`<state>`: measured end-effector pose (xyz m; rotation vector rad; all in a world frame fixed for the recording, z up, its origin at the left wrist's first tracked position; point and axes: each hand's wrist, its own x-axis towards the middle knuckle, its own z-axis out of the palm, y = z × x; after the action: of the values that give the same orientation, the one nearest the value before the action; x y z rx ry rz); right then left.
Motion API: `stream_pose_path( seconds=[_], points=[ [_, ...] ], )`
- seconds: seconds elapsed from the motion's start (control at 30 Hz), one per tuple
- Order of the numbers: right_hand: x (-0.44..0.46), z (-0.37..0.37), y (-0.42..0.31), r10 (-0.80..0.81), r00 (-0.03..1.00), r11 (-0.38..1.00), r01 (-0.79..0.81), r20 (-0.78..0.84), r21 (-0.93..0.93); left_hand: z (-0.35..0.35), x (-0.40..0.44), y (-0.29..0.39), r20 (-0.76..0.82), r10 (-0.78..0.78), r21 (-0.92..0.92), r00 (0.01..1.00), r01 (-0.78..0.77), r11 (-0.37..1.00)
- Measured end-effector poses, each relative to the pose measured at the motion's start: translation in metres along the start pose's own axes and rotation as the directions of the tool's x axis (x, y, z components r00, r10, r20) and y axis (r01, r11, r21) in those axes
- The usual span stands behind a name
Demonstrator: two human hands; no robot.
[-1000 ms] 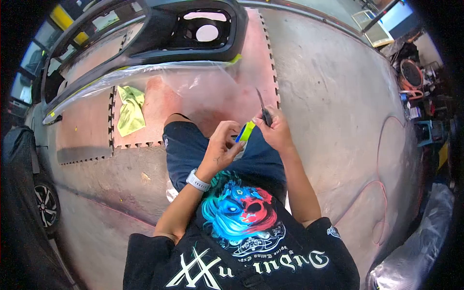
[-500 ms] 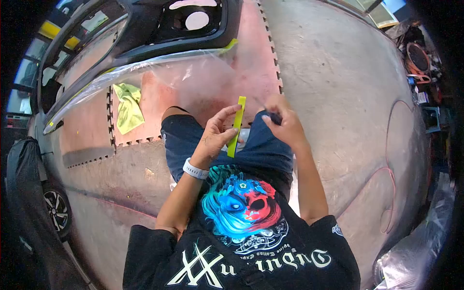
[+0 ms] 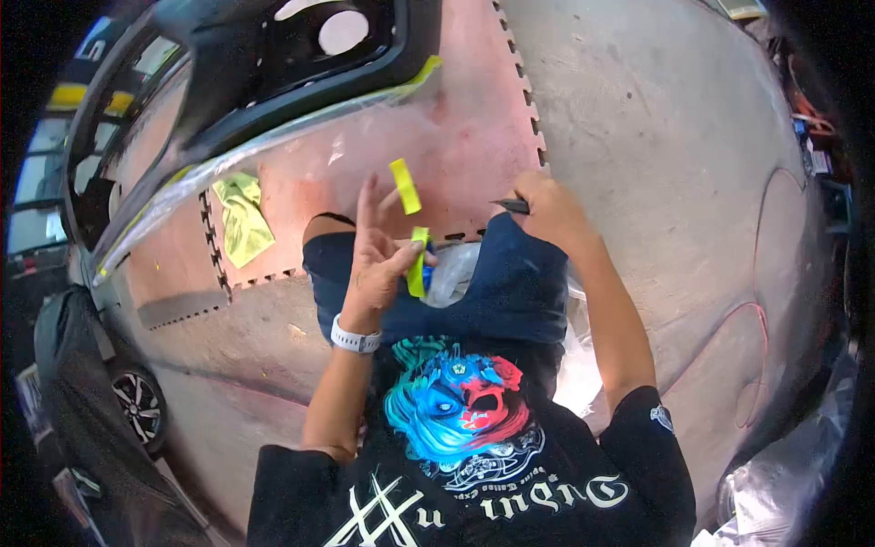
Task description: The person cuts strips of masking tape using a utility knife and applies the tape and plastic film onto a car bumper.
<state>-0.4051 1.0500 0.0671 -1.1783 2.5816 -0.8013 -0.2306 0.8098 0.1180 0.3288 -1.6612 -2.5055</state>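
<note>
My left hand point(image 3: 378, 260) pinches a short yellow-green tape piece point(image 3: 417, 264) between thumb and finger, beside a small blue item point(image 3: 428, 272). A second yellow-green tape piece point(image 3: 405, 187) clings near the tip of another raised finger. My right hand point(image 3: 544, 211) is closed around a dark, thin-bladed tool point(image 3: 512, 206), whose tip points left toward the tape. The two hands are apart above my lap. Crumpled clear plastic point(image 3: 453, 273) lies between my thighs.
A black car bumper point(image 3: 301, 91) edged with clear film point(image 3: 310, 123) stands at the upper left. A yellow-green cloth point(image 3: 242, 219) lies on the reddish foam mat point(image 3: 173, 260). At the left is a wheel point(image 3: 138, 406); a red hose point(image 3: 758, 337) runs along the floor at the right.
The long yellow-green strip is now two separate pieces, both at my left hand. My right hand has shifted right and slightly down with the tool. The view has moved, bringing the bumper further left.
</note>
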Motion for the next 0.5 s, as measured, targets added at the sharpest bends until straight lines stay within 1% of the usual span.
stream_pose_path(
  seconds=[0.03,0.07,0.1,0.13,0.17,0.2,0.23,0.27,0.3,0.33,0.37,0.4,0.43,0.47,0.5],
  points=[
    [0.014,0.008,0.022,0.039,0.999,0.999,-0.039,-0.016,0.027,-0.015,0.016,-0.031,-0.113,-0.001,0.179,0.994,0.021,0.984],
    [0.03,0.019,0.034,0.015,0.999,1.0,-0.016,-0.033,-0.011,-0.028,0.023,-0.052,-0.099,-0.02,0.191,0.995,0.038,0.981],
    [0.045,0.03,0.05,-0.011,0.999,0.999,0.009,-0.047,-0.049,-0.039,0.032,-0.072,-0.135,-0.038,0.418,0.99,0.091,0.904],
    [0.059,0.053,0.076,0.006,0.999,0.999,-0.008,-0.052,-0.034,-0.048,0.041,-0.09,-0.173,-0.042,0.62,0.984,0.142,0.772],
    [0.074,0.086,0.107,0.015,1.0,0.994,-0.016,-0.008,-0.104,-0.056,0.051,-0.11,-0.169,-0.056,0.63,0.984,0.152,0.761],
    [0.085,0.108,0.128,0.026,0.999,0.985,-0.019,0.039,-0.171,-0.064,0.059,-0.129,-0.101,0.051,0.847,0.994,0.059,0.528],
    [0.094,0.116,0.138,0.04,0.998,0.988,-0.034,0.041,-0.151,-0.069,0.067,-0.142,0.004,0.127,0.971,0.992,-0.034,0.236],
    [0.103,0.125,0.147,0.081,0.988,0.979,-0.055,0.128,-0.194,-0.073,0.073,-0.154,0.008,0.107,0.974,0.994,-0.032,0.225],
    [0.111,0.132,0.155,0.121,0.969,0.969,-0.067,0.216,-0.239,-0.074,0.079,-0.164,-0.041,0.031,0.978,0.999,0.033,0.204],
    [0.116,0.132,0.155,0.127,0.966,0.972,-0.076,0.225,-0.223,-0.072,0.085,-0.17,-0.097,-0.043,0.978,0.994,0.103,0.18],
    [0.117,0.131,0.154,0.059,0.99,0.972,-0.028,0.125,-0.233,-0.071,0.091,-0.173,-0.207,-0.159,0.961,0.965,0.23,0.15],
    [0.118,0.129,0.149,-0.014,1.0,0.968,0.02,0.026,-0.249,-0.068,0.096,-0.175,-0.219,-0.174,0.959,0.96,0.245,0.144],
    [0.12,0.13,0.143,-0.013,0.999,0.971,0.022,0.041,-0.236,-0.065,0.101,-0.176,-0.184,-0.082,0.975,0.98,0.192,0.108],
    [0.122,0.133,0.134,-0.035,0.999,0.991,0.033,-0.018,-0.129,-0.063,0.104,-0.176,-0.143,0.009,0.987,0.99,0.142,0.069],
    [0.122,0.136,0.123,-0.053,0.996,0.998,0.051,-0.076,-0.021,-0.061,0.105,-0.172,-0.162,-0.002,0.984,0.987,0.162,0.07]
  ],
)
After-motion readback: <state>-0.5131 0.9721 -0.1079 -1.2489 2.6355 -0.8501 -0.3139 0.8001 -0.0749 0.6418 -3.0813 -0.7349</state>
